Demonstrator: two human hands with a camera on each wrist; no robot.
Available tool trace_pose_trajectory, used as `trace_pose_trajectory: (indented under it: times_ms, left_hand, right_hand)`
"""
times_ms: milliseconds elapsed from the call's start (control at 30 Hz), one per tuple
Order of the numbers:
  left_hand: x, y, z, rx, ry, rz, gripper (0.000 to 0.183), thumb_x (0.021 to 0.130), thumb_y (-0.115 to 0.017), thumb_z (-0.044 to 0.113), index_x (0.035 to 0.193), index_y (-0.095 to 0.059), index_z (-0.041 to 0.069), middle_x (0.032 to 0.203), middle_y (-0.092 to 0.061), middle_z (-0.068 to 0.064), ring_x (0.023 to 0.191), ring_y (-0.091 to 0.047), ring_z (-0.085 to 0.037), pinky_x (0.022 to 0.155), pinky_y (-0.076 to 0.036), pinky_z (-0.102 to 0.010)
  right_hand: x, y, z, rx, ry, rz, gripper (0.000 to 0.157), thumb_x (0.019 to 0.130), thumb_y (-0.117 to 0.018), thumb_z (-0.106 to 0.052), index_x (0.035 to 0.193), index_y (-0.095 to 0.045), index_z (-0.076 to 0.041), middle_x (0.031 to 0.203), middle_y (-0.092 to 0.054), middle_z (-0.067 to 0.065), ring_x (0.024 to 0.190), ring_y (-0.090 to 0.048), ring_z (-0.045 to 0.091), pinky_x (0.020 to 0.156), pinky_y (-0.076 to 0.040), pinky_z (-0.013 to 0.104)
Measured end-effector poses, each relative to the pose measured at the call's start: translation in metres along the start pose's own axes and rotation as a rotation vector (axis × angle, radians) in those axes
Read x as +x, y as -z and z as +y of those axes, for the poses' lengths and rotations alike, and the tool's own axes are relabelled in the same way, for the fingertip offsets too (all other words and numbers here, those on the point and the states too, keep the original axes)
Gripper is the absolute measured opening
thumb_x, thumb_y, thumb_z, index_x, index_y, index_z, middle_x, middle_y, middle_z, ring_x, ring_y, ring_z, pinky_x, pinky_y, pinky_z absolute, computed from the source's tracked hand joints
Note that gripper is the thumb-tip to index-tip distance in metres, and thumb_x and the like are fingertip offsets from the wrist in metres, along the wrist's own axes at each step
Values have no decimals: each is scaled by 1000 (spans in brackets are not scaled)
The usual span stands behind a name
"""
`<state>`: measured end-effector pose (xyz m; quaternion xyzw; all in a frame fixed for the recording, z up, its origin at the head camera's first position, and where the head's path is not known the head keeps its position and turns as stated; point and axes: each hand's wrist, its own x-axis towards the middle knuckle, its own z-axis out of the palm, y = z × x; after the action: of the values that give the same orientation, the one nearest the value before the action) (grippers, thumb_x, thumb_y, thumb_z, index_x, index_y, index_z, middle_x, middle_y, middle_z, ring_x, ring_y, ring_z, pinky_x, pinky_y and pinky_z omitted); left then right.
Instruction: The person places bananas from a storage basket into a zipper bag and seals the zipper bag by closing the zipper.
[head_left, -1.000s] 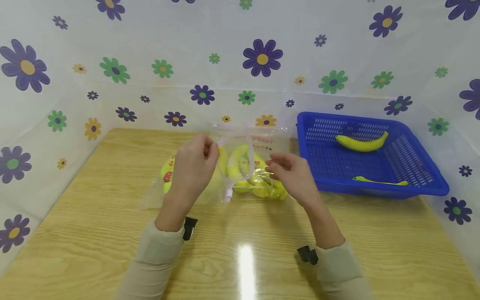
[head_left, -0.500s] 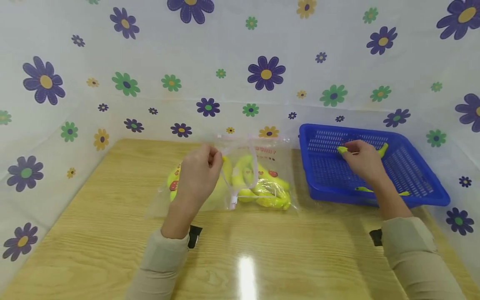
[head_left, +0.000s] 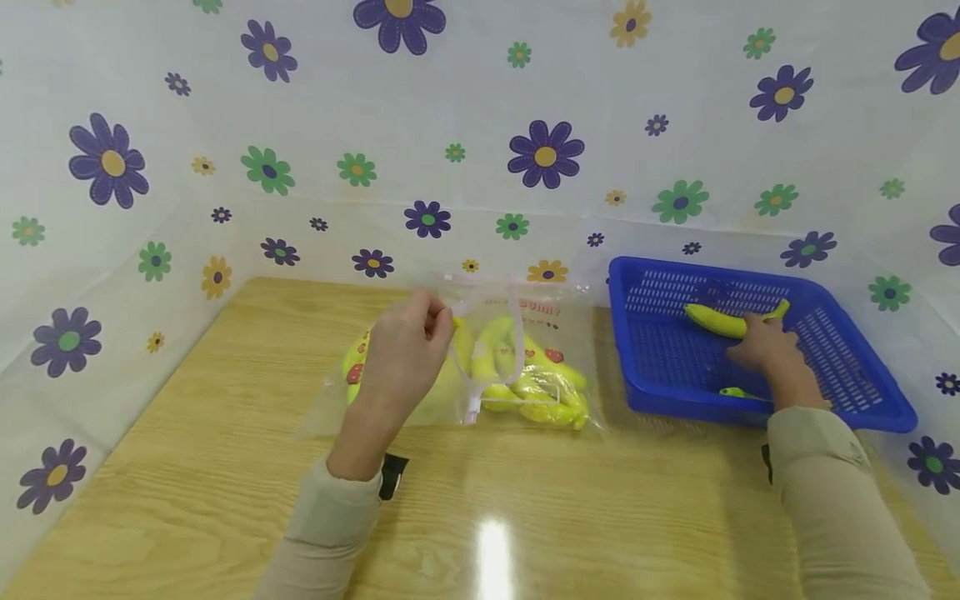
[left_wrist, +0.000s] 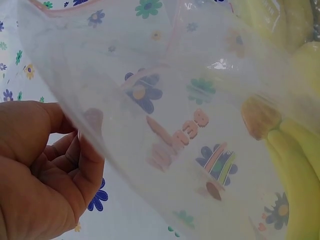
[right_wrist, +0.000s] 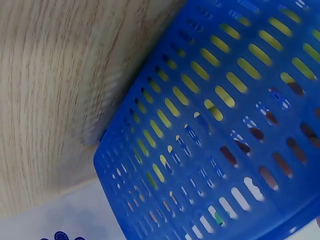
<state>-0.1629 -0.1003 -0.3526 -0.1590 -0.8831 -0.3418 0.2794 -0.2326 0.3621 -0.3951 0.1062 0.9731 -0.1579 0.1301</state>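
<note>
My left hand (head_left: 401, 358) pinches the mouth edge of a clear zip bag (left_wrist: 120, 145), which has a pink slider strip and red print. Inside the bag lie several yellow bananas (head_left: 543, 379), some with red heart marks. Over in the blue basket, my right hand (head_left: 772, 350) reaches down onto a banana (head_left: 712, 321) near its stem end. The hand covers part of that banana, and I cannot tell whether the fingers have closed round it. The right wrist view shows mostly the basket wall, with the hand hidden behind its slots.
The blue slotted basket (head_left: 637, 396) stands at the right of the wooden table (head_left: 570, 508). A second banana (head_left: 735, 392) lies near its front wall, partly behind the right forearm. A white flower-print cloth (head_left: 465, 100) hangs behind and at both sides.
My right hand has gone from beside the bag rightward and down into the basket, onto the banana. My left hand keeps its pinch on the bag; the view has shifted slightly.
</note>
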Motion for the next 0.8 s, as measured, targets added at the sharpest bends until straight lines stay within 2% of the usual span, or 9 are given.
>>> trace_pose_trajectory:
  times_ms: [200,500,700,800]
  left_hand:
    - [0,0,0,8,6,-12,9,96,-59,4,88,-61,0,70,-60,-9,60,-50,-20,54,-43,-27]
    - [0,1,0,10,10,-30,9,96,-59,4,88,-60,1,70,-58,-8,61,-49,-20,56,-42,-27]
    - [1,3,0,25,16,-33,8,96,-60,5,89,-61,1,71,-60,-8,62,-50,-20,56,-43,-27]
    - [1,3,0,14,15,-34,8,96,-59,4,89,-60,1,71,-59,-8,61,-50,-20,55,-43,-27]
  right_hand:
    - [5,-7,-1,2,47,-40,79,93,-52,-17,151,-7,11,149,1,45,132,-1,72,103,-14,80]
    - [12,-14,-10,3,33,-45,81,92,-54,-15,152,-5,8,150,-1,43,133,-1,71,106,-13,77]
    - [14,-12,-16,-21,53,-122,84,92,-54,-18,153,-1,7,149,-3,44,133,-2,70,106,-15,77]
    - [15,-7,-17,-31,72,-132,87,91,-56,-18,152,0,10,148,-1,46,132,-3,71,105,-16,77]
